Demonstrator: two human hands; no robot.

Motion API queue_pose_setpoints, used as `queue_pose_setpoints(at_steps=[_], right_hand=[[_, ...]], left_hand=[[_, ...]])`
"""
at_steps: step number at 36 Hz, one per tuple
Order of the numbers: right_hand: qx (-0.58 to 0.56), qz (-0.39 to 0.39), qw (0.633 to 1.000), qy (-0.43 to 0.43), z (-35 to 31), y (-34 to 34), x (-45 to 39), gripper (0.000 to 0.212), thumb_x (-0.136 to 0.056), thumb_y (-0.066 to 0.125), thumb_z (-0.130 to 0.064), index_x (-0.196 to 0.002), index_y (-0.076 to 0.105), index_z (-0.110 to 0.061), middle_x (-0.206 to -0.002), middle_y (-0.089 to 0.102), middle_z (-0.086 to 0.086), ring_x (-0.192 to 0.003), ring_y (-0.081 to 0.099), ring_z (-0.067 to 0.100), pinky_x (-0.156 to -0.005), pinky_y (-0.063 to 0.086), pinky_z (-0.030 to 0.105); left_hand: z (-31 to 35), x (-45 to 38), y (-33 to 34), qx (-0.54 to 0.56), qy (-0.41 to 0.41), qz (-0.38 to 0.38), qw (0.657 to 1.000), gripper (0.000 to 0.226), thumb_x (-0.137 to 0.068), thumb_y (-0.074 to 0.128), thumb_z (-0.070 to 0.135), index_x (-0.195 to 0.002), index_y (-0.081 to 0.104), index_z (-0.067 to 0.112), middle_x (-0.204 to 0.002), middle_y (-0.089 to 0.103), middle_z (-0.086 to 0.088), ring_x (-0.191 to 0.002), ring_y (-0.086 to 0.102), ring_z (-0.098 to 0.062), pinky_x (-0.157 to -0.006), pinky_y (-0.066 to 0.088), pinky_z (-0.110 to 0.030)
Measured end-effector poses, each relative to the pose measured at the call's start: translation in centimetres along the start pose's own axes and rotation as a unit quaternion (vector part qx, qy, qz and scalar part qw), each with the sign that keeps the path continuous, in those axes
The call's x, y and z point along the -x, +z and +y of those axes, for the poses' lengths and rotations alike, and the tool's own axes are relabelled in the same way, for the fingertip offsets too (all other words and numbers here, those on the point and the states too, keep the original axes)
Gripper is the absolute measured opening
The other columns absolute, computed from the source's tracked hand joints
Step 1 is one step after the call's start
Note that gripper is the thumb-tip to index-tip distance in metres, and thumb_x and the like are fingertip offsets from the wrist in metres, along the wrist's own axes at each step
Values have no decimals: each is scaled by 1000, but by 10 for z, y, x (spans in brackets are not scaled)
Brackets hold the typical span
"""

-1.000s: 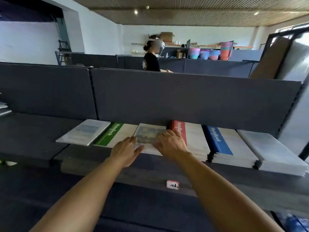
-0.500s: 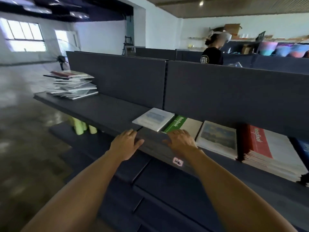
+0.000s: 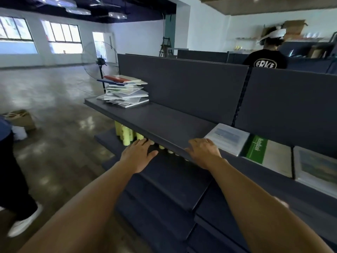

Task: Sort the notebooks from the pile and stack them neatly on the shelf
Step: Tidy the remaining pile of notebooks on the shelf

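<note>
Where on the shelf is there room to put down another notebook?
The widest bare patch of the shelf lies between the messy pile at the far end and the pale notebook near the right hand. To the right it is crowded: pale notebook, green notebook and picture notebook lie side by side.

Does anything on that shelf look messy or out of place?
Yes: the pile of notebooks at the far end of the shelf is untidy, covers fanned at different angles with corners sticking out. The sorted notebooks nearer the right hand lie flat, side by side.
</note>
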State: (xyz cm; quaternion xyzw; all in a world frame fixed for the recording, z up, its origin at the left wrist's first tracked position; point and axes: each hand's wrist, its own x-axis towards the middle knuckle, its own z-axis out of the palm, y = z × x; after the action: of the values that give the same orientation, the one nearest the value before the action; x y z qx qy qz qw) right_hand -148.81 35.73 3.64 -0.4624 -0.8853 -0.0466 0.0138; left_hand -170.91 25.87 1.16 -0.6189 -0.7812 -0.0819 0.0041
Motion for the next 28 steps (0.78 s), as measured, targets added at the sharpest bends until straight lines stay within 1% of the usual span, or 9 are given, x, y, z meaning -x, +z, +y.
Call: queue_pose_setpoints(at_steps=[4,8,13,16,20,23,28], right_hand=[[-29,-20,999,5,-16,1,-28,51,-101,28,-48,-140,37,-18,-144,41,5,-129,39,24,-105,34,37],[-43,-22,999,3,-25,0,-62,50,-100,30,-47,-141,37,-19,-144,40,4,-130,39,24,-102,37,39],[-34,-10,999,-5,-29,-4,-112,51,-101,29,-47,-142,36,-18,-145,39,3,-131,38,23,-103,35,38],[-23,0,1000,-11,-29,-10,-146,51,-101,27,-47,-142,36,-18,-145,40,3,-130,39,23,-101,36,37],[-16,8,1000,-22,-29,-20,-197,51,-102,26,-47,-143,34,-18,-145,40,3,-130,38,23,-103,34,36],[-3,13,999,-42,-32,-28,-234,51,-102,26,-46,-143,35,-17,-144,41,3,-129,40,23,-105,32,36],[13,30,997,-65,-45,-35,-289,50,-101,27,-47,-141,38,-17,-140,46,4,-126,43,24,-103,34,36]], left_hand=[[-26,-17,5,-19,-3,-3,1000,67,-98,24,59,-152,22,21,-160,18,0,-145,19,-20,-115,22,-38],[-48,-42,8,-23,-4,3,1000,67,-98,25,59,-152,23,19,-159,20,-1,-145,21,-21,-115,24,-38],[-71,-83,4,-19,-13,22,999,65,-98,27,57,-151,26,19,-158,22,-1,-145,21,-21,-115,23,-38],[-83,-112,-5,-13,-24,25,999,65,-98,29,57,-151,25,19,-159,20,-2,-146,18,-21,-117,22,-39],[-100,-149,-20,-23,-41,42,998,65,-98,29,57,-151,24,20,-159,20,-2,-146,18,-22,-118,19,-39],[-113,-172,-30,-37,-49,44,997,65,-98,29,57,-152,22,20,-159,19,-1,-146,17,-21,-118,17,-39],[-136,-205,-42,-45,-67,59,995,62,-99,32,53,-152,22,22,-159,19,0,-146,17,-21,-117,17,-39]])
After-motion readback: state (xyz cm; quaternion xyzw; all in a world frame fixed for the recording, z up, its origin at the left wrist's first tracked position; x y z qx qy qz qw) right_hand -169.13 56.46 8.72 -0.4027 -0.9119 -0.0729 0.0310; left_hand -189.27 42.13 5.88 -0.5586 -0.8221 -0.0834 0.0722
